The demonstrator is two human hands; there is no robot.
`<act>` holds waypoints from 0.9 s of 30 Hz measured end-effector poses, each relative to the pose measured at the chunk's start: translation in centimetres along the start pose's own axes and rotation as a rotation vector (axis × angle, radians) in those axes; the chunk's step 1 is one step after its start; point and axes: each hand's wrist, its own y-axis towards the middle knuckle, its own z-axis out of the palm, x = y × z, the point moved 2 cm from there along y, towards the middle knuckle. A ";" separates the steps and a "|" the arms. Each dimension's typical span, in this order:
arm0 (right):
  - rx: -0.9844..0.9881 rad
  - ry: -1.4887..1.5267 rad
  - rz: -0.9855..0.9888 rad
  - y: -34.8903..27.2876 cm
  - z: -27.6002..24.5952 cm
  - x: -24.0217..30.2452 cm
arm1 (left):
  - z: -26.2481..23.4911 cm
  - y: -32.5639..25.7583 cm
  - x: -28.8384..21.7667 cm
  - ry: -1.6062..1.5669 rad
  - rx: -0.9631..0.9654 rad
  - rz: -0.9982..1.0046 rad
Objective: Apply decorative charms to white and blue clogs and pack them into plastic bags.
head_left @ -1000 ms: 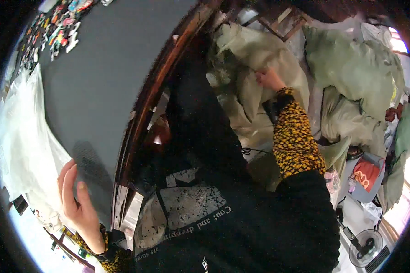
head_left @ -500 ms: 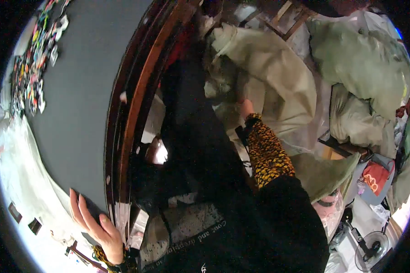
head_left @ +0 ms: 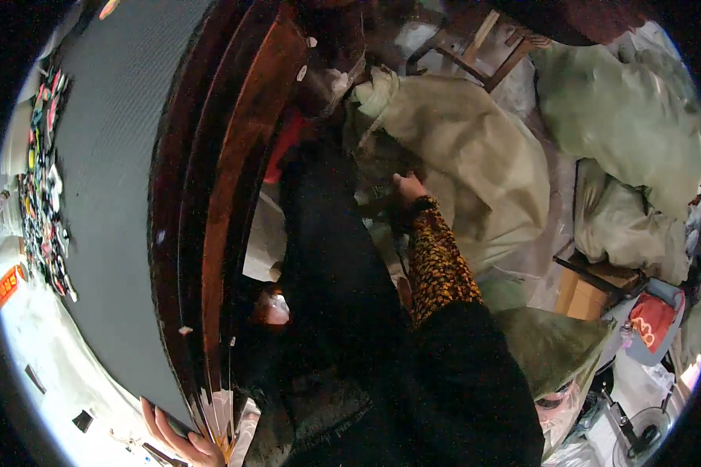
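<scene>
At the lower left, my left hand [head_left: 177, 437] rests on the near end of the grey-topped table [head_left: 117, 202], fingers stretched out with nothing in them. My right hand [head_left: 410, 189] reaches down beside a large beige sack [head_left: 475, 156], at the dark fold of its near left side. Its fingers look curled closed, but whatever they hold is hidden in shadow. A patterned yellow and black cuff [head_left: 442, 265] covers that wrist. My dark clothing fills the space between table and sack.
A pile of small colourful pieces [head_left: 47, 194] lies along the table's far left side. Greenish sacks [head_left: 607, 117] stand at the right, near a wooden frame [head_left: 483, 58]. A cardboard box [head_left: 580, 296], a grey container with a red cloth bag [head_left: 653, 321] and a fan [head_left: 646, 428] are lower right.
The view has shifted, and the table edge now looks wider. My left hand appears lower, partly cut off by the frame. My right hand appears slightly left and lower, with its fingers clearer.
</scene>
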 end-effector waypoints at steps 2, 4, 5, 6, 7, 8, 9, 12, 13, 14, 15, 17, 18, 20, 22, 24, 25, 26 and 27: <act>0.007 -0.115 -0.023 1.4 -1.7 -2.2 | 0.2 -0.3 0.5 -0.026 -0.013 -0.015; -0.092 -0.371 -0.033 1.3 -5.5 -4.3 | 0.4 -0.6 0.7 -0.019 -0.040 0.010; -0.149 -0.479 -0.025 0.9 -7.8 -5.1 | 0.6 -0.6 0.8 -0.011 -0.068 0.025; -0.204 -0.582 -0.017 0.7 -10.1 -5.3 | 0.8 -0.7 0.9 -0.014 -0.060 0.029; -0.255 -0.652 -0.005 0.1 -12.6 -5.3 | 1.0 -0.8 0.9 -0.031 -0.103 0.028; -0.304 -0.713 0.013 -0.5 -15.0 -5.1 | 1.1 -0.8 0.9 -0.050 -0.146 0.024; -0.351 -0.769 0.030 -1.1 -17.4 -4.6 | 1.1 -0.8 0.9 -0.055 -0.139 0.024; -0.451 -0.859 0.080 -3.4 -23.8 -2.3 | 1.0 -0.6 0.6 -0.027 -0.119 0.034; -0.469 -0.868 0.097 -4.1 -25.5 -1.6 | 0.9 -0.4 0.4 -0.030 -0.117 0.034; -0.483 -0.880 0.111 -5.1 -27.0 -1.2 | 0.9 -0.4 0.1 -0.033 -0.125 0.028; -0.492 -0.891 0.123 -5.6 -28.1 -0.6 | 0.9 -0.3 -0.2 -0.037 -0.134 0.022; -0.490 -0.914 0.137 -6.5 -28.7 -0.6 | 0.9 -0.2 -0.5 -0.039 -0.124 0.013; -0.480 -0.931 0.146 -6.7 -28.4 -0.9 | 0.9 -0.2 -0.6 -0.037 -0.118 0.007; -0.453 -0.981 0.169 -7.0 -26.6 -2.1 | 0.9 -0.2 -0.6 -0.034 -0.112 0.010; -0.418 -1.022 0.195 -7.1 -24.4 -3.7 | 1.0 -0.2 -0.4 -0.030 -0.110 0.014; -0.380 -1.066 0.221 -7.7 -22.4 -5.3 | 1.0 -0.4 0.0 -0.071 -0.128 0.017; -0.359 -1.081 0.232 -8.1 -21.7 -6.0 | 0.9 -0.5 0.2 -0.068 -0.125 0.014; -0.334 -1.100 0.239 -8.6 -21.3 -6.7 | 0.8 -0.6 0.3 -0.056 -0.113 0.022; -0.310 -1.111 0.247 -9.2 -21.1 -7.3 | 0.8 -0.6 0.4 -0.046 -0.100 0.032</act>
